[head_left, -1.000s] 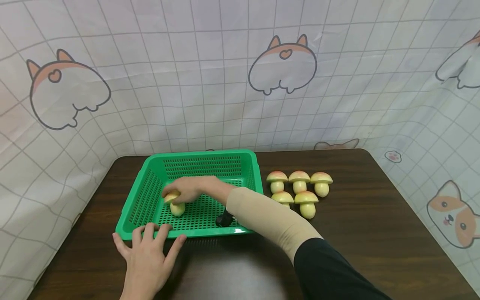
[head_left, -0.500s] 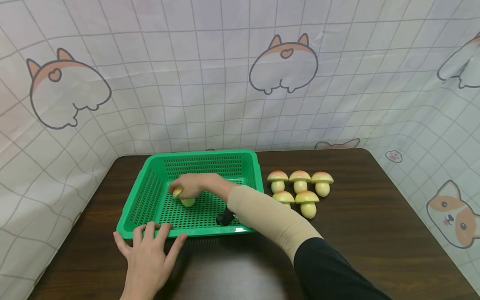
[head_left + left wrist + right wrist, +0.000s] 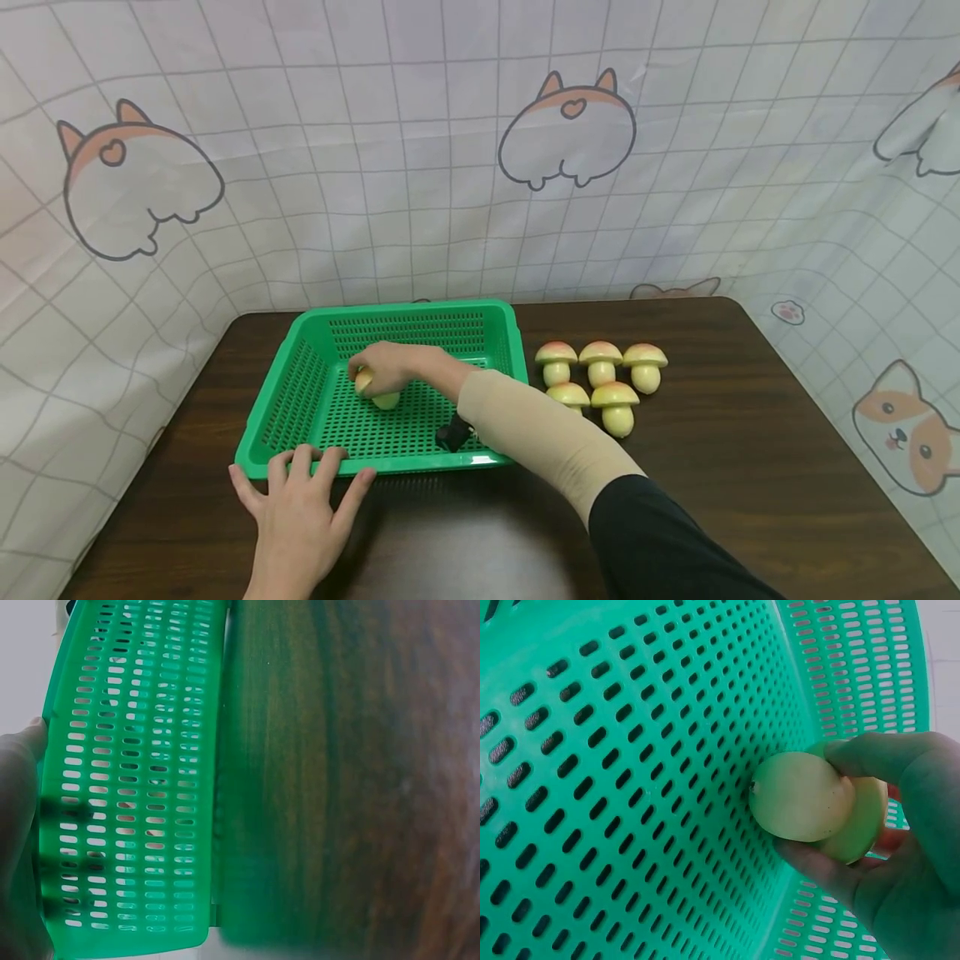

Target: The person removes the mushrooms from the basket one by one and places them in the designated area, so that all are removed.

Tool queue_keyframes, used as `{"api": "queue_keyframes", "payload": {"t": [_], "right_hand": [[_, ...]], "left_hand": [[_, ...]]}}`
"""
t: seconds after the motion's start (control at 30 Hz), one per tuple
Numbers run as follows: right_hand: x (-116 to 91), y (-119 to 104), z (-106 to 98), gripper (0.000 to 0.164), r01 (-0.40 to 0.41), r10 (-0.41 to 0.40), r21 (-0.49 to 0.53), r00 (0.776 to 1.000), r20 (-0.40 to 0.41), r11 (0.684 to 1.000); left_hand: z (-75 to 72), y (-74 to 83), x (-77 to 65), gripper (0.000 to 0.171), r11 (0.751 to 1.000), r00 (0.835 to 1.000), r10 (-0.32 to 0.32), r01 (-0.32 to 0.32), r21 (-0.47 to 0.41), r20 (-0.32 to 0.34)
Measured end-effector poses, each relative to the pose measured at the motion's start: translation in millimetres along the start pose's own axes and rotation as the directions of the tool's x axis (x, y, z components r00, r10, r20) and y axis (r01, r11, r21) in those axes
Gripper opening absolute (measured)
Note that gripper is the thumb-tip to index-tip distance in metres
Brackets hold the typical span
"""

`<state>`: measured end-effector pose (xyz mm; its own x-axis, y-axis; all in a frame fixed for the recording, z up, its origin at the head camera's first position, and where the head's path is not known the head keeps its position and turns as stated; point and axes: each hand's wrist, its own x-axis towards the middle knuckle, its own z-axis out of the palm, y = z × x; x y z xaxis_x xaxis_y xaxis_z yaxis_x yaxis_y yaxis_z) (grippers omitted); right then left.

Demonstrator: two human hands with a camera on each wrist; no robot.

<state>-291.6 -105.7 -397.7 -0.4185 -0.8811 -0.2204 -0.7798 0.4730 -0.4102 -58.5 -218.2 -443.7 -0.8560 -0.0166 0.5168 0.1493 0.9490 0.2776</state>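
Note:
A toy mushroom (image 3: pixel 386 401) with a yellowish cap and pale stem is in my right hand (image 3: pixel 386 367), inside the green basket (image 3: pixel 258 425). In the right wrist view, thumb and fingers grip the mushroom (image 3: pixel 799 799) around its cap, with the rounded stem end facing the camera close to the perforated floor. My left hand (image 3: pixel 296 517) rests with spread fingers on the basket's near rim at the left corner. The left wrist view shows part of that hand (image 3: pixel 19 810) at the rim beside the slotted wall (image 3: pixel 127 780).
Several similar mushrooms (image 3: pixel 600 362) lie in two rows on the dark wooden table (image 3: pixel 720 450), right of the basket. A black device (image 3: pixel 453 435) sits by the right forearm, over the basket. Patterned cloth (image 3: pixel 450 242) hangs behind and at the sides.
My right hand has moved right and slightly toward the back inside the basket, carrying the mushroom with it. The left hand has stayed at the rim.

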Motion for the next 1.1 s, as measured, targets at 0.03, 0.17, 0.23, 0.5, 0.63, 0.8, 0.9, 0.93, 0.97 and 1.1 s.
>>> {"api": "queue_keyframes", "payload": {"t": [0.03, 0.17, 0.23, 0.5, 0.63, 0.8, 0.9, 0.93, 0.97, 1.1], "right_hand": [[0, 1, 0, 0.037, -0.002, 0.002, 0.006, 1.0, -0.001, 1.0], [-3, 4, -3, 0.037, -0.004, 0.004, 0.03, 1.0, -0.012, 1.0], [-4, 4, -6, 0.037, 0.002, -0.001, 0.039, 1.0, -0.021, 0.999], [-10, 4, -20, 0.038, 0.031, -0.027, 0.054, 0.997, -0.067, 0.998], [-15, 3, -27, 0.037, 0.035, -0.032, 0.042, 0.997, -0.066, 0.999], [-25, 1, -37, 0.036, 0.042, -0.039, 0.025, 0.996, -0.084, 0.999], [-32, 0, -42, 0.035, 0.042, -0.04, 0.022, 0.994, -0.099, 0.999], [-34, 0, -43, 0.035, 0.043, -0.04, 0.021, 0.994, -0.106, 0.999], [-37, -1, -45, 0.035, 0.043, -0.04, 0.023, 0.993, -0.111, 0.999], [-47, -3, -50, 0.033, 0.053, -0.051, 0.014, 0.989, -0.138, 0.998]], "left_hand": [[0.0, 0.0, -0.1, 0.044, 1.0, 1.0, 0.001, -0.001, -0.001, -0.001], [0.0, -0.3, -0.4, 0.044, 1.0, 1.0, 0.004, -0.004, -0.004, -0.002], [0.1, -0.3, -0.4, 0.044, 1.0, 1.0, 0.005, -0.005, -0.005, -0.002], [-0.2, -0.2, 0.1, 0.045, 1.0, 1.0, 0.005, -0.005, -0.008, -0.007], [-0.5, 0.2, 0.7, 0.046, 1.0, 1.0, 0.005, -0.005, -0.008, -0.008], [-1.2, 0.4, 1.4, 0.044, 1.0, 1.0, 0.007, -0.007, -0.01, -0.008], [-1.6, 0.5, 0.8, 0.044, 1.0, 1.0, 0.004, -0.004, -0.008, -0.005], [-1.5, 0.6, 0.6, 0.044, 1.0, 1.0, 0.003, -0.003, -0.008, -0.004], [-1.7, 0.6, 0.4, 0.044, 1.0, 1.0, 0.002, -0.002, -0.007, -0.003], [-1.9, 1.0, 0.5, 0.043, 1.0, 1.0, 0.001, -0.001, -0.008, -0.001]]}}
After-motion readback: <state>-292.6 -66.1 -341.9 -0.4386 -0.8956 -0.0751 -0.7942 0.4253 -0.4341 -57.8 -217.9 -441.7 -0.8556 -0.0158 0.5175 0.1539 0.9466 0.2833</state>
